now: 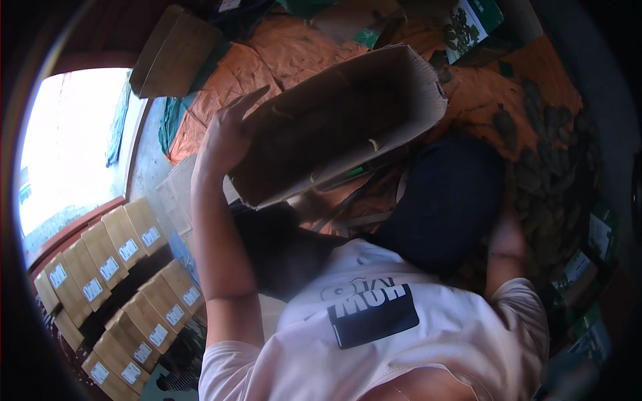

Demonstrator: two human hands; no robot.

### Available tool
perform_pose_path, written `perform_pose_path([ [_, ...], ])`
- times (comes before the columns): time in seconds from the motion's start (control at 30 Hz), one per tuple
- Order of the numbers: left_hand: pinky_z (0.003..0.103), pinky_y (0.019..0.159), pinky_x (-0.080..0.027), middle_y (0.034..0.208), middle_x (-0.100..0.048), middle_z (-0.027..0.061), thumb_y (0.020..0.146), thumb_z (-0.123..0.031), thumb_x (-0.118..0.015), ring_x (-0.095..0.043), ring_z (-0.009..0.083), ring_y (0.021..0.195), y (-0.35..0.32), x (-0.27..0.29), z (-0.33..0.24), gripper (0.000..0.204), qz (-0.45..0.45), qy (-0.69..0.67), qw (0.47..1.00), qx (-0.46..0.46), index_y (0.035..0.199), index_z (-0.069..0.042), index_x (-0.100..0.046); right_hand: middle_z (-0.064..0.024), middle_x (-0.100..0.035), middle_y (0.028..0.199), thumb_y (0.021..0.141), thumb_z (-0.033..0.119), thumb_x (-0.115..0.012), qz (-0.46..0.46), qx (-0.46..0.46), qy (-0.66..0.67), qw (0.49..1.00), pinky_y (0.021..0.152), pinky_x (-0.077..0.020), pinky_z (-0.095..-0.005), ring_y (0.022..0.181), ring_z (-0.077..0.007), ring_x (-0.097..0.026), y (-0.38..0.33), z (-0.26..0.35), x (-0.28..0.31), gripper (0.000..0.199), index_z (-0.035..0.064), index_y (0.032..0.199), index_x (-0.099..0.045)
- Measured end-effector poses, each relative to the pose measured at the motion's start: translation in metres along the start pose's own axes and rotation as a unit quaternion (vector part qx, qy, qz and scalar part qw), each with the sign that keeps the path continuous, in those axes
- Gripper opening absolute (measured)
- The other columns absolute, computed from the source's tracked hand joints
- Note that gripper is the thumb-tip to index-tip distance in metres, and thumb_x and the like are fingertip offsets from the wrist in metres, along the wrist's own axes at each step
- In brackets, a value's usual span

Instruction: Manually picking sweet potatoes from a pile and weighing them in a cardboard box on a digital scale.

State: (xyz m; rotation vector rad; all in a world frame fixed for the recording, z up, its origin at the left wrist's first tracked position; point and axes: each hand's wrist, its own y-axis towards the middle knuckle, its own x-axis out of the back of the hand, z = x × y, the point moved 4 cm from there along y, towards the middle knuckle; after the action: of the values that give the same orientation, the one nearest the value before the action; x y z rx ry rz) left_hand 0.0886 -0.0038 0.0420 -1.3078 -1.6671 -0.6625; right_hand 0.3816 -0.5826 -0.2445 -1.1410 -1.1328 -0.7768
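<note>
My left hand (227,140) grips the near left end of an open brown cardboard box (428,110), one finger stretched along its rim. The box is tilted so that its dark inside shows, with short yellow cord pieces through its long walls. No contents can be made out in there. My right forearm (508,244) reaches forward on the right, but the hand is hidden behind a rounded dark navy cloth shape (448,207), perhaps my knee. Beyond that shape lies a heap of knobbly brown-green produce (552,154), too dim to name.
An orange sheet (287,57) covers the ground ahead. Several brown cartons with white labels (110,257) stand in rows at lower left, near a bright doorway (73,140). Another cardboard box (174,57) stands at far left. Green-and-white printed boxes (475,27) are at far right.
</note>
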Motion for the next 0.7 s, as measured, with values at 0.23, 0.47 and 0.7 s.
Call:
perform_pose_path([
  [0.23,0.047,0.095,-0.053,0.122,-0.067,0.0207,0.096,-0.016,-0.060,-0.064,0.0396,0.113,-0.010,-0.004,-0.003,0.041,0.025,-0.024,0.999,-0.005,0.137,-0.012,-0.059,-0.0182,-0.059,0.136,0.068,0.021,-0.086,-0.134,0.027,0.121,0.983,0.105,-0.0452,-0.0467,0.124,-0.0366,-0.058,-0.040,0.061,0.213,0.085,0.0105,0.143,-0.048],
  [0.47,0.048,0.095,-0.053,0.120,-0.068,0.0209,0.098,-0.021,-0.056,-0.065,0.0395,0.111,-0.008,-0.004,-0.012,0.041,0.013,0.000,1.000,-0.012,0.138,-0.015,-0.058,-0.0133,-0.062,0.131,0.063,0.008,-0.084,-0.141,0.322,0.122,0.928,0.103,-0.0481,-0.0430,0.123,-0.0319,-0.060,-0.110,0.223,0.368,0.078,0.0109,0.136,-0.055],
  [0.7,0.049,0.089,-0.054,0.110,-0.069,0.0224,0.099,-0.020,-0.052,-0.066,0.0402,0.105,-0.005,-0.010,-0.004,0.033,0.051,0.019,0.999,-0.005,0.130,-0.011,-0.061,-0.0127,-0.061,0.128,0.060,0.014,-0.082,0.031,0.512,-0.045,0.858,0.101,-0.0503,-0.0438,0.122,-0.0333,-0.057,-0.100,0.390,0.275,0.077,0.0097,0.132,-0.055],
])
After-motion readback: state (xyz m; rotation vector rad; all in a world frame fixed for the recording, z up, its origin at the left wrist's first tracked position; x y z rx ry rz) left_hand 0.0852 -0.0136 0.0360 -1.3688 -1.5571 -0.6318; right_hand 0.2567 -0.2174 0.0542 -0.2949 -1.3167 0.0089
